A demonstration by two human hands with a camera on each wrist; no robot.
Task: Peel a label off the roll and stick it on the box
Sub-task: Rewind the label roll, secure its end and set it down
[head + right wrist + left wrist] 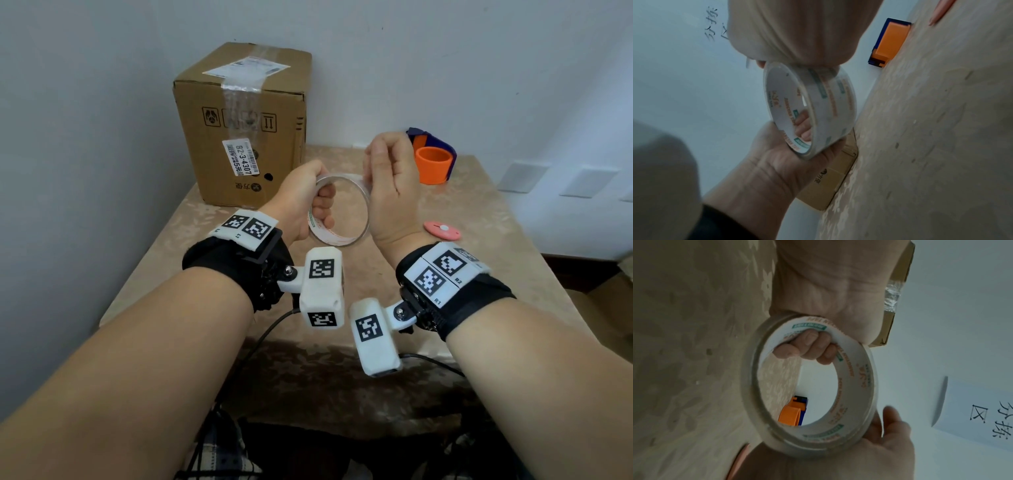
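At the far left of the table (462, 192) we see the cardboard box (239, 113) standing upright by the wall; our left hand (301, 202) has its grip curled through the clear tape roll (342, 236), held up above the table in front of the box; our right hand (387, 181) pinches the roll's top edge; farther right sit an orange-and-blue tape dispenser (433, 161) and a pink oval cutter (442, 230)

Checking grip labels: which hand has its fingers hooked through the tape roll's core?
The left hand: its fingers curl through the core of the clear tape roll. The right hand only pinches the roll's outer rim.
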